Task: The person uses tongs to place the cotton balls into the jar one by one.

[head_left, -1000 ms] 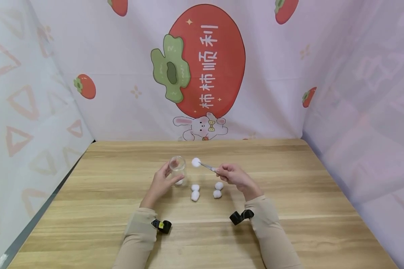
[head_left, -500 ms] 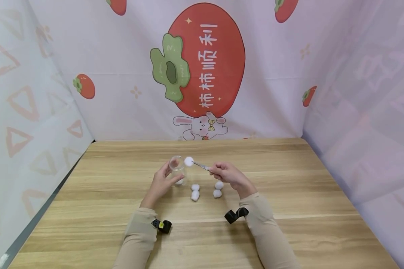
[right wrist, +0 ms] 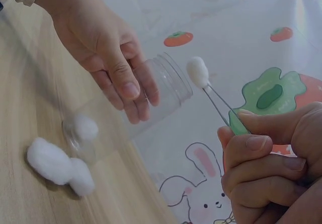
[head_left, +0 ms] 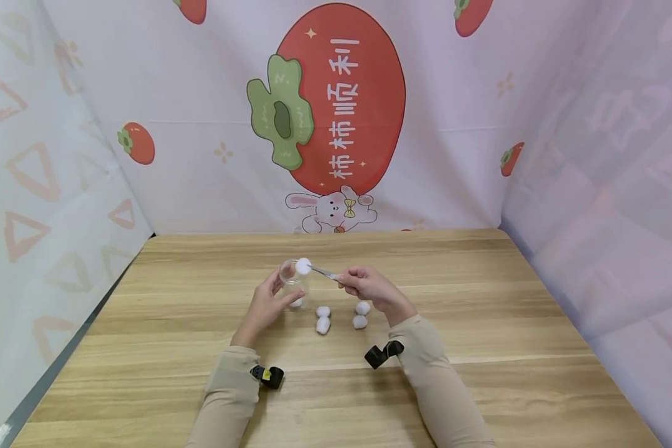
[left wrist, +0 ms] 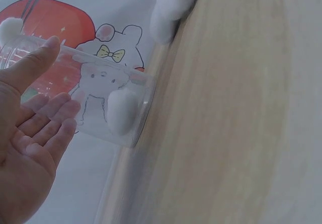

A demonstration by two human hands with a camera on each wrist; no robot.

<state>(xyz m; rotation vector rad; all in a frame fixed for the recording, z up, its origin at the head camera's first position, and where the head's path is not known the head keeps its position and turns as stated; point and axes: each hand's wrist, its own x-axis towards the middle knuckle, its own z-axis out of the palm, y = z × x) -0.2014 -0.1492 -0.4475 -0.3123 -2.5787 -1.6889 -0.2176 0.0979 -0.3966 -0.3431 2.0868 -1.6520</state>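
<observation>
A clear, open-topped jar (head_left: pixel 295 287) stands on the table, with my left hand (head_left: pixel 264 311) holding it between thumb and fingers. One cotton ball (left wrist: pixel 122 110) lies at the jar's bottom. My right hand (head_left: pixel 372 291) pinches a pair of metal tweezers (right wrist: pixel 217 105) between thumb and forefinger, the other fingers curled under. At the tweezers' tips a white cotton ball (right wrist: pixel 197 72) is gripped just outside the jar's mouth; in the head view it overlaps the rim's right side.
Two cotton balls (head_left: pixel 323 325) lie together right of the jar, and another pair (head_left: pixel 360 322) sits farther right. Behind the wooden table (head_left: pixel 459 367) hangs a printed cloth (head_left: pixel 201 193) with a large persimmon and a rabbit.
My right hand has moved left, carrying the cotton ball in the tweezers from right of the jar to its rim. The left hand and jar have stayed in place.
</observation>
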